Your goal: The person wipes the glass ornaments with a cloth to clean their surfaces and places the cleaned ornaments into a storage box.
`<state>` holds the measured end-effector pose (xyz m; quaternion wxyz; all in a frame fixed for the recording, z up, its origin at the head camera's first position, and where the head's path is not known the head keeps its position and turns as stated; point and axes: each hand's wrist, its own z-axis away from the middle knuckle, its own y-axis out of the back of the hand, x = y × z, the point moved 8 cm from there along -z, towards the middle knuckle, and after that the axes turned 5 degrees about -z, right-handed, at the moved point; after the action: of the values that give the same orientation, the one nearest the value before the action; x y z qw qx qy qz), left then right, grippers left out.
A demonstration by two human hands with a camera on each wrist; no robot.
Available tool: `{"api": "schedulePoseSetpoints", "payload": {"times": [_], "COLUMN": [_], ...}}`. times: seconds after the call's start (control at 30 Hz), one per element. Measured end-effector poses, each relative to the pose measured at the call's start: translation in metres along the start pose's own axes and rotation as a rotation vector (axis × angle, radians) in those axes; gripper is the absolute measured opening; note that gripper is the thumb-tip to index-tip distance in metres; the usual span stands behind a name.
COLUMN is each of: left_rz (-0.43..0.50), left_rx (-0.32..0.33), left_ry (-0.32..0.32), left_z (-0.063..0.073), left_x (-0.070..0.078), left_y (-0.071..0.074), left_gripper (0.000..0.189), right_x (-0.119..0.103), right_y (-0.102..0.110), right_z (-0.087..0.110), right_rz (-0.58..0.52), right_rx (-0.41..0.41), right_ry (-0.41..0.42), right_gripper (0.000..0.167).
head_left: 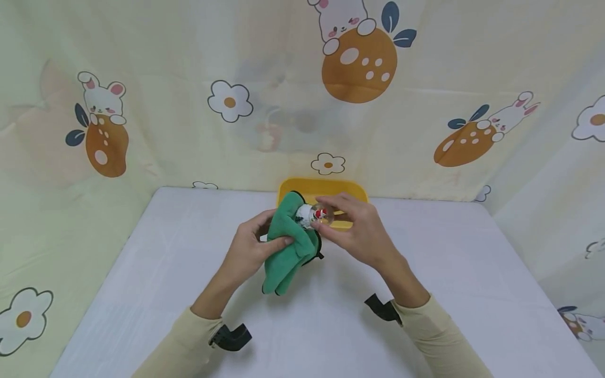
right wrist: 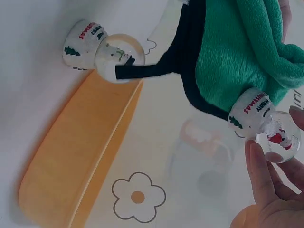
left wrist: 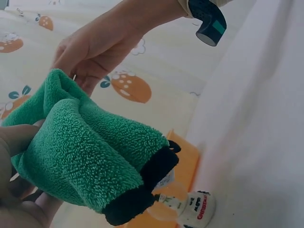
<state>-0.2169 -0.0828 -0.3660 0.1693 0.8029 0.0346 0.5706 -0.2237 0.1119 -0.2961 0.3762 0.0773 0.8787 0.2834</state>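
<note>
My left hand [head_left: 248, 244] grips a folded green towel [head_left: 285, 247] with black edging, its thumb lying on top. My right hand [head_left: 361, 228] pinches the clear dome of a small snow globe [right wrist: 280, 137] between thumb and fingers. A red-and-white figure shows inside that dome; its white base, with red lettering and a green tree, points left and touches the towel. A second snow globe [right wrist: 80, 45], with a snowman in it, stands on the table near the yellow container; the head view does not show it. In the left wrist view the towel hides the held globe.
A yellow container [head_left: 323, 185] stands at the table's back edge, behind the hands. The white tabletop [head_left: 189, 262] spreads out to both sides. A patterned curtain [head_left: 184, 147] hangs behind it. Black straps [head_left: 231, 338] stick out at both wrists.
</note>
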Motion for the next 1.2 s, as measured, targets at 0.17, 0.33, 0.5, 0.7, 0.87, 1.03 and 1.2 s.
{"api": "schedulePoseSetpoints", "payload": {"times": [0.17,0.33,0.5,0.7,0.87,1.03,1.2], "left_rz": [0.019,0.015,0.024,0.051,0.050,0.043,0.025], "left_rx": [-0.005,-0.016,-0.023,-0.061,-0.088,-0.082,-0.079], "left_ry": [0.062,0.105,0.120,0.132,0.130,0.133,0.142], "left_z": [0.002,0.005,0.007,0.010,0.012,0.014,0.016], "left_x": [-0.008,-0.016,-0.018,-0.019,-0.018,-0.018,-0.021], "left_y": [0.003,0.008,0.013,0.017,0.022,0.032,0.040], "left_gripper": [0.053,0.052,0.052,0.052,0.054,0.054,0.053], "right_x": [0.007,0.019,0.028,0.041,0.054,0.069,0.082], "right_y": [0.005,0.013,0.021,0.026,0.028,0.028,0.025], "right_z": [0.001,0.000,-0.002,-0.006,-0.009,-0.013,-0.018], "right_rz": [0.029,0.041,0.096,0.124,0.150,0.152,0.132], "right_rx": [-0.018,-0.003,0.001,0.007,0.015,-0.003,-0.024], "right_ry": [-0.013,-0.030,-0.045,-0.073,-0.075,-0.113,-0.137], "right_gripper": [0.045,0.042,0.042,0.041,0.038,0.037,0.037]}}
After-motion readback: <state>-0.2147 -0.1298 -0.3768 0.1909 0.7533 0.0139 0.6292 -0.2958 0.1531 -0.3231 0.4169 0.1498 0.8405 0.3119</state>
